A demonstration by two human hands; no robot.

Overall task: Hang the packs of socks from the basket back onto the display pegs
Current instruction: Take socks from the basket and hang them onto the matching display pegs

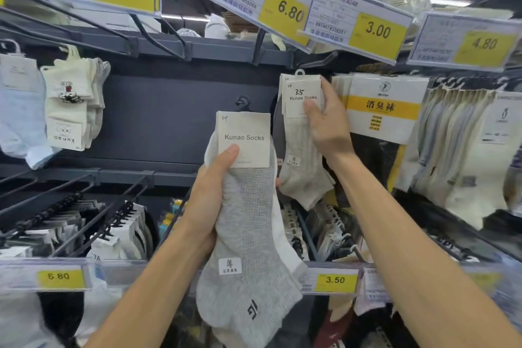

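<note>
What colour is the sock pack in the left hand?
Light grey mesh-knit sock pack, white card label; head view.

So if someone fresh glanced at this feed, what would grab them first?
Probably the grey sock pack with its Kunao Socks card, held at centre in the left hand. Next, the right hand gripping a beige sock pack up by the pegs, and the yellow price tags tilted across the top.

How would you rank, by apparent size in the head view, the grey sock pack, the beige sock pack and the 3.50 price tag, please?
1. Grey sock pack, though it is nearer the camera.
2. Beige sock pack.
3. 3.50 price tag.
</note>
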